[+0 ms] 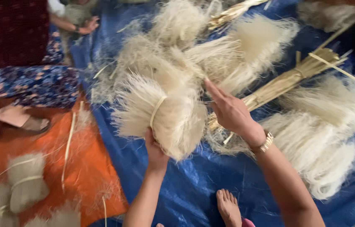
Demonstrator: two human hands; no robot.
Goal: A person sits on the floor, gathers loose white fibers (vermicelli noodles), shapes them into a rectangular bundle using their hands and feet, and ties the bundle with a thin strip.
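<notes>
Left hand (pixel 155 152) grips the tied fibre bundle (pixel 160 113) from underneath so it fans upright; right hand (pixel 227 110) hovers open beside it.

The left hand (pixel 155 152) is gripping a tied bundle of pale, fine fibre strands (pixel 160 113), which is blocking the way straight ahead. The right hand (pixel 227 110) is hovering just right of it, fingers spread. Loose heaps of the same pale fibre (pixel 211 54) are crowding the far middle, and a bound sheaf of flat tan strips (pixel 286 82) is lying across the right. Bare blue plastic tarp (pixel 194 180) is showing near, between the forearms, beside a bare foot (pixel 227 206). At left, an orange mat (pixel 81 168) is lying partly open, with small tied grey-white bundles (pixel 26 180) sitting on its near corner.
</notes>
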